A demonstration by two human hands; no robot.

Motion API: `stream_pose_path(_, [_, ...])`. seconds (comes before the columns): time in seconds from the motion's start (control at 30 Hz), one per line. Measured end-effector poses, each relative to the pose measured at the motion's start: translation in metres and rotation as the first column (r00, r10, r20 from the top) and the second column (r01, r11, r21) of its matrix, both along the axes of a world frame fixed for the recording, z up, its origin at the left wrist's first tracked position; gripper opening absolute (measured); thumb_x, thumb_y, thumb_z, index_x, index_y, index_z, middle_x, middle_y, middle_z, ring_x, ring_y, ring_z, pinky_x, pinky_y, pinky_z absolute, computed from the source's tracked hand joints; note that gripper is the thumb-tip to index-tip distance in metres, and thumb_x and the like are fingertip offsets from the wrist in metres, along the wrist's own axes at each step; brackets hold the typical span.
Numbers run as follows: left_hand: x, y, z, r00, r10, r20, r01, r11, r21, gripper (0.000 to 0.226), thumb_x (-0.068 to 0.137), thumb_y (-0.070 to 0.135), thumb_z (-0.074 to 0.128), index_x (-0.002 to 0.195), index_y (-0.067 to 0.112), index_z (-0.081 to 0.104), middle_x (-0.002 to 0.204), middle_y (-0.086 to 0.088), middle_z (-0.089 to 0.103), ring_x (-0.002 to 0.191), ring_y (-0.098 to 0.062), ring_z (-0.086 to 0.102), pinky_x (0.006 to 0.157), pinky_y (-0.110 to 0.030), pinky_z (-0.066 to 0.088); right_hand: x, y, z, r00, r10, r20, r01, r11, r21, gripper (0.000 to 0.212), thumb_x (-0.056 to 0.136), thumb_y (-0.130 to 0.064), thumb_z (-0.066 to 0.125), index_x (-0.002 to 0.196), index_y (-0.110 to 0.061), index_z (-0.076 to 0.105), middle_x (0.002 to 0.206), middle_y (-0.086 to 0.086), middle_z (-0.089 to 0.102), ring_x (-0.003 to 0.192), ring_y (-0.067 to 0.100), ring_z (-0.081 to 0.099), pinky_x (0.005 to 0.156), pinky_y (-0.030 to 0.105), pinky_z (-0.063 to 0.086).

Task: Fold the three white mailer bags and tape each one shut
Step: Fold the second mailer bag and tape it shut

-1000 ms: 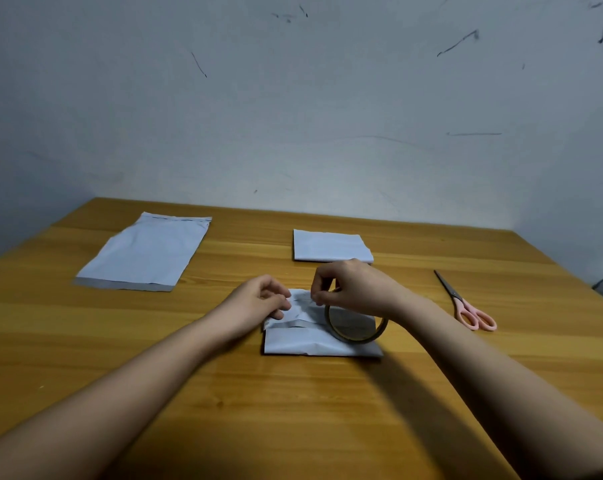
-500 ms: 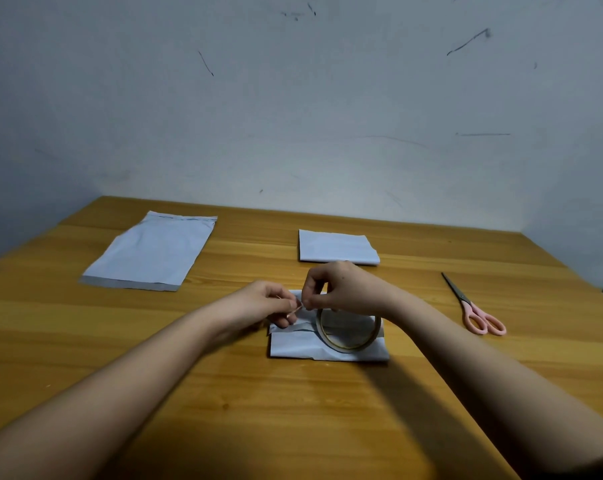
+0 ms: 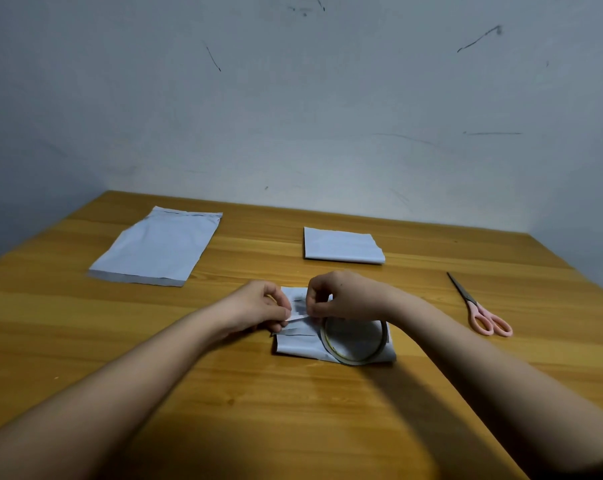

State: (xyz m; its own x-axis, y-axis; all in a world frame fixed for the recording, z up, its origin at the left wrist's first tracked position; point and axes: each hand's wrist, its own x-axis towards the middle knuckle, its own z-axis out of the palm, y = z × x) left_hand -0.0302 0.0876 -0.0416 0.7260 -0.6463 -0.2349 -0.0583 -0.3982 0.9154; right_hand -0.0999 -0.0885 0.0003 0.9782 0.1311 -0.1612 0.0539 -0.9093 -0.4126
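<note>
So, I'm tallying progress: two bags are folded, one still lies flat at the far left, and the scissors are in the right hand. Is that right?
Not quite. The head view shows the scissors lying on the table, untouched. The right hand holds the tape roll while the left hand pinches the tape's end. The rest stands: the near bag and far bag are folded, and the flat bag lies far left.

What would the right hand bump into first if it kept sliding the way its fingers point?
Probably the left hand: the right hand points its fingers leftward across the folded bag, and a short tape strip spans the gap between them.
</note>
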Motion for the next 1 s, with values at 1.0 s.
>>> stream_pose_path(1.0, [-0.008,0.006,-0.009,0.903,-0.082,0.423,-0.053,0.953,0.298,0.016,0.079,0.020,0.068,0.072,0.026,0.056,0.068,0.012,0.060,0.064,-0.004,0.056,0.069,-0.024,0.046,-0.004,0.013,-0.003,0.989,0.141,0.048,-0.123,0.955,-0.269,0.007,0.087,-0.030,0.057,0.081,-0.029,0.057,0.090,-0.006,0.066,0.084,0.017,0.059,0.072,0.036,0.049])
